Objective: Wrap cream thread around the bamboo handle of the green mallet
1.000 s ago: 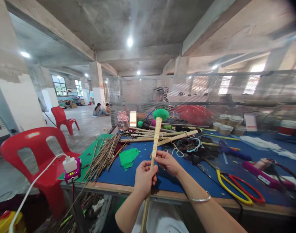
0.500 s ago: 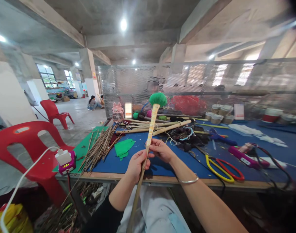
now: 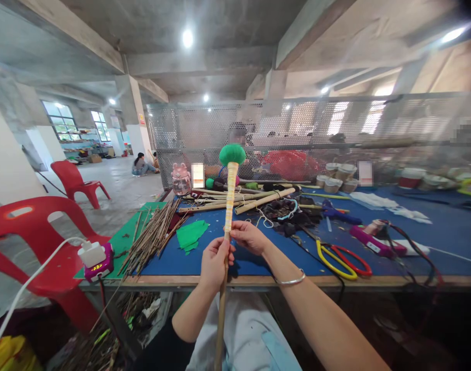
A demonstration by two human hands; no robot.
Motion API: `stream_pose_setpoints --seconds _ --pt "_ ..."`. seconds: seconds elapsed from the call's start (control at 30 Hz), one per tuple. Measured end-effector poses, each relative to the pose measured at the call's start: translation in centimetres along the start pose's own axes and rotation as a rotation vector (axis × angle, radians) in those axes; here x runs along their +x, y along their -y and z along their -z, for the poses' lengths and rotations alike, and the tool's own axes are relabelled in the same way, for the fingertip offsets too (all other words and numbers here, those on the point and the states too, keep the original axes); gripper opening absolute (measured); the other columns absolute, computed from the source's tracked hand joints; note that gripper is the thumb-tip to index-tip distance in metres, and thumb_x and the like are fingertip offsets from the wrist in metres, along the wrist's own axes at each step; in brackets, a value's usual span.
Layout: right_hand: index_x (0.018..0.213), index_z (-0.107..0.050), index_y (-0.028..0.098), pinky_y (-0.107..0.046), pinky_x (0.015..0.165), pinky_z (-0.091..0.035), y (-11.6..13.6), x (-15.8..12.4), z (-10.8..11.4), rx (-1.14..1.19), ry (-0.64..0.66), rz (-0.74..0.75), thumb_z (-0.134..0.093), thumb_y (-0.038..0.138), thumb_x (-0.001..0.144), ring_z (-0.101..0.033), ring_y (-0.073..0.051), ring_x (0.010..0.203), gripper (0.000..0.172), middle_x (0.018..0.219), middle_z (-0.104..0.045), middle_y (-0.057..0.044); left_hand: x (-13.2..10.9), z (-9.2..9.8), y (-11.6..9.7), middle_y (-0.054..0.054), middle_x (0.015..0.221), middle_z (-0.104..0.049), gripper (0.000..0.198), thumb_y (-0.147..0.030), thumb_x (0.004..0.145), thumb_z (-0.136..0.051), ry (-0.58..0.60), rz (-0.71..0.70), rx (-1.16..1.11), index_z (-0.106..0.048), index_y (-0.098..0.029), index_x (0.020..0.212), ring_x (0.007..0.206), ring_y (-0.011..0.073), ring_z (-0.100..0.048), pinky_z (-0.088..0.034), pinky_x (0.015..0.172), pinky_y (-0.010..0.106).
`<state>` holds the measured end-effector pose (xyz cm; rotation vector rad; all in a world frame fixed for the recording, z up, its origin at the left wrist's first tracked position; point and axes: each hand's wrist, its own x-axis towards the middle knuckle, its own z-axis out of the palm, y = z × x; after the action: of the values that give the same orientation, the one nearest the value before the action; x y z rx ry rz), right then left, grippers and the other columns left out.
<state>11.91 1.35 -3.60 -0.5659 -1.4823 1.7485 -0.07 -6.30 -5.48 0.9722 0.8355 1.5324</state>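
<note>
A wooden stick [image 3: 221, 319] stands almost upright before me, topped by a round green cloth-covered head [image 3: 232, 154]. Yellow and white wrapping [image 3: 231, 190] winds round its upper part. My left hand [image 3: 214, 262] is closed round the bare stick just below the wrapping. Just above it, my right hand [image 3: 250, 238] pinches the stick at the wrapping's lower end; whether a loose tape end is between the fingers I cannot tell. A green cloth scrap [image 3: 192, 235] lies on the blue tabletop [image 3: 254, 263] left of my hands.
Thin sticks [image 3: 152, 234] are heaped at left. Thicker sticks [image 3: 264, 201] and dark scraps [image 3: 285, 219] lie behind my hands. Scissors [image 3: 338, 257] with yellow and red handles and a purple power strip [image 3: 374, 242] are right. Mesh [image 3: 204, 126] stands behind; a red chair [image 3: 46, 242] is left.
The stick has swung from a lean to nearly upright, its green head shifting left in view. Both hands keep their hold, and the whole view has turned slightly.
</note>
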Motion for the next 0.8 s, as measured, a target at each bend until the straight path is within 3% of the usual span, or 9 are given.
stream_pose_setpoints --seconds 0.1,0.23,0.33,0.43,0.5,0.6,0.67,0.8 --pt "0.083 -0.060 0.012 -0.018 0.040 -0.025 0.0 -0.1 0.0 0.016 -0.001 0.029 -0.074 0.032 0.058 -0.044 -0.006 0.046 0.035 0.063 -0.058 -0.002 0.0 0.0 0.0 -0.001 0.054 -0.056 0.035 -0.048 0.070 -0.058 0.042 0.037 0.030 -0.057 -0.013 0.071 0.038 0.0044 -0.044 -0.034 0.038 0.016" --pt "0.080 -0.059 0.012 -0.018 0.040 -0.025 -0.5 -0.1 0.3 -0.046 -0.062 0.043 -0.073 0.033 0.059 -0.041 -0.005 0.042 0.033 0.058 -0.057 0.000 0.1 -0.4 0.3 -0.001 0.059 -0.058 0.037 -0.049 0.068 -0.059 -0.008 0.044 0.129 -0.055 -0.015 0.082 0.038 0.0067 -0.046 -0.034 0.036 0.017" --pt "0.079 -0.059 0.011 -0.017 0.038 -0.022 -0.6 0.3 0.3 -0.070 -0.125 0.054 -0.074 0.031 0.057 -0.036 -0.002 0.038 0.034 0.057 -0.057 0.001 0.6 -0.5 0.0 0.000 0.067 -0.060 0.032 -0.038 0.063 -0.068 -0.110 -0.140 0.325 -0.056 -0.017 0.084 0.045 0.0082 -0.050 -0.037 0.042 0.018" --pt "0.074 -0.057 0.011 -0.017 0.036 -0.017 0.2 1.1 -0.1 -0.100 -0.187 0.048 -0.075 0.031 0.056 -0.029 -0.001 0.034 0.032 0.050 -0.054 0.004 1.8 -0.5 -0.8 0.002 0.065 -0.060 0.016 -0.027 0.064 -0.067 -0.128 -0.297 0.531 -0.059 -0.017 0.073 0.053 0.0105 -0.054 -0.039 0.050 0.019" --pt "0.067 -0.056 0.012 -0.018 0.035 -0.017 1.1 1.7 -0.2 -0.125 -0.211 0.043 -0.075 0.030 0.055 -0.028 -0.001 0.033 0.030 0.046 -0.051 0.005 2.8 -0.5 -1.2 0.002 0.063 -0.060 0.011 -0.027 0.068 -0.062 -0.097 -0.271 0.554 -0.059 -0.017 0.072 0.049 0.0101 -0.052 -0.038 0.047 0.020" --pt "0.063 -0.055 0.012 -0.018 0.034 -0.016 1.9 2.5 0.1 -0.166 -0.172 -0.019 -0.075 0.029 0.055 -0.030 -0.001 0.033 0.028 0.044 -0.052 0.004 3.7 -0.5 -1.1 0.001 0.061 -0.061 0.017 -0.033 0.071 -0.059 -0.053 -0.160 0.418 -0.057 -0.017 0.076 0.037 0.0068 -0.044 -0.032 0.038 0.018" --pt "0.070 -0.058 0.011 -0.017 0.034 -0.017 1.6 2.5 0.4 -0.129 -0.119 -0.085 -0.075 0.030 0.056 -0.033 -0.002 0.033 0.029 0.047 -0.055 0.003 3.7 -0.5 -0.7 0.000 0.059 -0.060 0.023 -0.038 0.070 -0.060 -0.040 -0.100 0.310 -0.056 -0.016 0.078 0.034 0.0049 -0.039 -0.028 0.034 0.016" --pt "0.089 -0.060 0.011 -0.017 0.042 -0.032 0.1 1.5 1.0 0.054 -0.026 -0.095 -0.076 0.030 0.057 -0.048 -0.005 0.045 0.040 0.062 -0.061 -0.001 2.9 -0.1 0.3 0.001 0.064 -0.061 0.031 -0.044 0.067 -0.061 0.008 0.018 0.209 -0.056 -0.014 0.077 0.034 0.0037 -0.041 -0.028 0.030 0.015"
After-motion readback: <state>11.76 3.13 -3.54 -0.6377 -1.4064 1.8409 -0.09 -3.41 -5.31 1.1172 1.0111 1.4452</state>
